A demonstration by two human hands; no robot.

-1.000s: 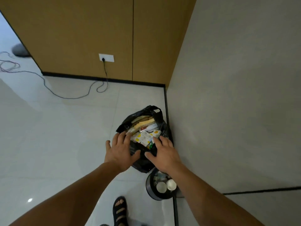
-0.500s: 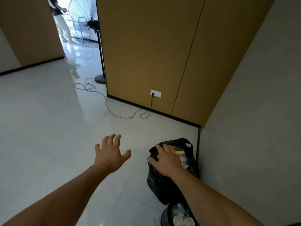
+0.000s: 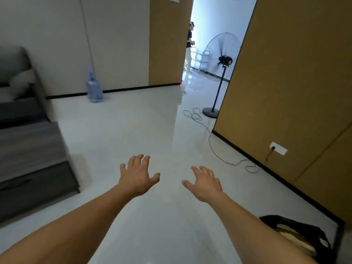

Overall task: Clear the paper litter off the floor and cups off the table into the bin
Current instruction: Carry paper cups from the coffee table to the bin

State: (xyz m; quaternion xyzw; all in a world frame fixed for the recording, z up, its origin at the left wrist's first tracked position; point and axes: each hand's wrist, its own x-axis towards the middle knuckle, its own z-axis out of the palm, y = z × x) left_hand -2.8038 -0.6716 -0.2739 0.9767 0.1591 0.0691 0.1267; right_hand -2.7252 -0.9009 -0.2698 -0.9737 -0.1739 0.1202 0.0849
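The black bag point(image 3: 297, 232) sits at the near right, on the floor point(image 3: 152, 121) at the foot of the wood-panelled wall point(image 3: 285, 82). Its near side is cut off by the right forearm, and something pale, paper or card, shows in its open mouth. No cups or loose paper can be made out anywhere in view.

Both hands are held out over bare floor, to the left of the bag and farther off, well apart from it. The left hand point(image 3: 138, 178) has its fingers straight and spread, thumb out to the side; it holds nothing and touches nothing. The right hand point(image 3: 206, 184) is likewise spread wide, palm down, with nothing in it. The two hands are apart, with a clear gap of floor between the thumbs.

Farther along the right wall is a white wall socket point(image 3: 279, 148) with a plug in it. A thin cable point(image 3: 209, 136) trails from there across the floor to the base of a standing fan point(image 3: 222, 58) by the doorway. A person point(image 3: 190, 46) stands beyond that doorway, in bright light. At the far wall stands a large blue water bottle point(image 3: 94, 88). On the left is a grey drawer unit point(image 3: 34, 180), and behind it a grey sofa point(image 3: 15, 73).
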